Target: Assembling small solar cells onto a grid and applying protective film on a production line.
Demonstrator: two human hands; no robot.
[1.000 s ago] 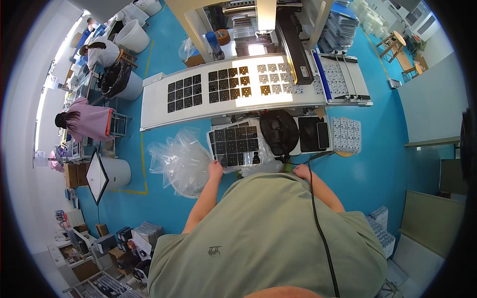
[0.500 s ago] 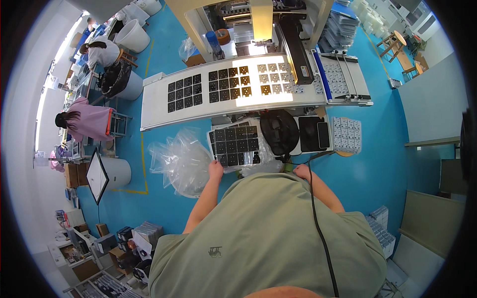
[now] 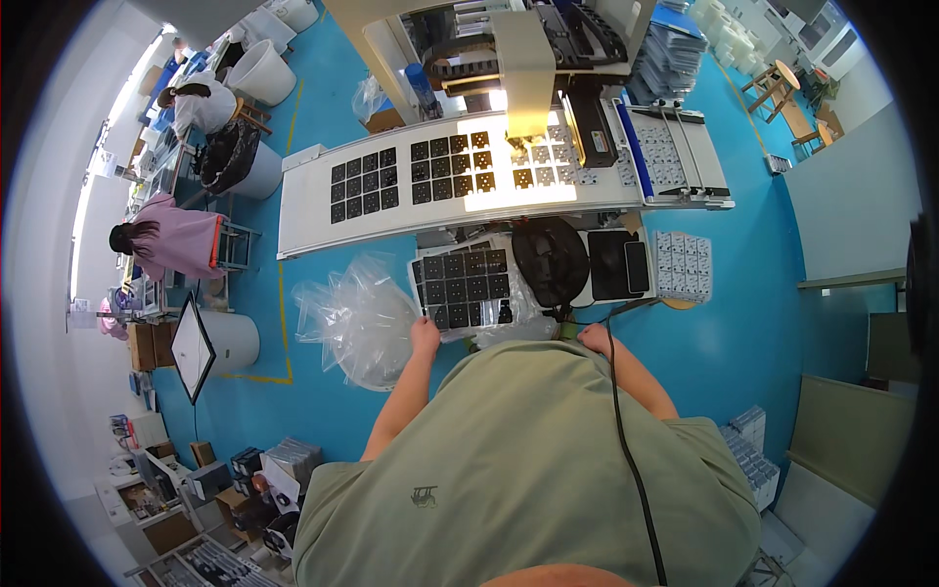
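My left hand (image 3: 424, 337) is closed at the near left corner of a clear sheet of black square cards (image 3: 462, 284), its fingers at the sheet's edge. That sheet lies on more sheets, on a small worktop below the machine. A large clear plastic bag (image 3: 357, 318) bulges just left of this hand. My right hand (image 3: 594, 338) is closed near the worktop's front edge, beside a black cable (image 3: 618, 421) that runs down over my shirt. What its fingers hold, if anything, is too small to make out. A black bag-like object (image 3: 550, 262) sits between the two hands, farther back.
Ahead stands a machine with a long white conveyor bed (image 3: 323, 220) carrying rows of black cards, under a moving head (image 3: 525, 73). A phone (image 3: 637, 266) lies right of centre, beside a sheet of pale pieces (image 3: 684, 266). Other people sit along the left wall.
The machine's head has shifted toward me and now hangs over the lit cards on the conveyor bed. Both my hands stay in place.
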